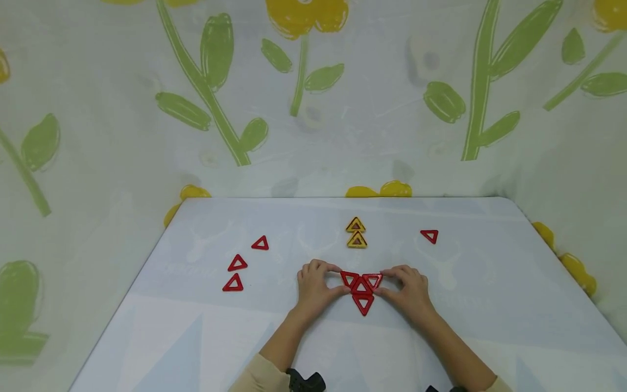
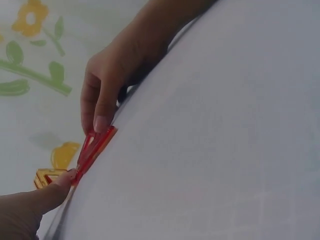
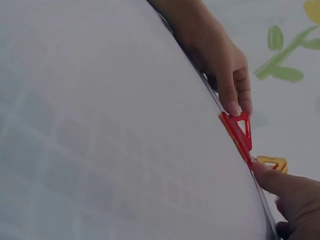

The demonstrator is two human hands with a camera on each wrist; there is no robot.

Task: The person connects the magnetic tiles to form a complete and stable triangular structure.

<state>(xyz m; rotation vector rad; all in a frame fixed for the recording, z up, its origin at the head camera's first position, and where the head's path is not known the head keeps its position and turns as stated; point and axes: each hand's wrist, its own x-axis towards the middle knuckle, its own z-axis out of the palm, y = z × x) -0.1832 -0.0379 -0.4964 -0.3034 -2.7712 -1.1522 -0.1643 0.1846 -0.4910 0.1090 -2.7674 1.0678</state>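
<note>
Red triangles [image 1: 363, 294] sit edge to edge on the surface [image 1: 465, 256], left hand [image 1: 313, 286] and right hand [image 1: 410, 288] each pinching one between slightly parted fingers; uneven pressure could split the seams

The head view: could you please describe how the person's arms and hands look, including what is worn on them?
The left hand and right hand are bare, without gloves or visible rings. The left sleeve and right sleeve are beige and end short of the hands. A black device shows near each sleeve, partly cut off.
</note>
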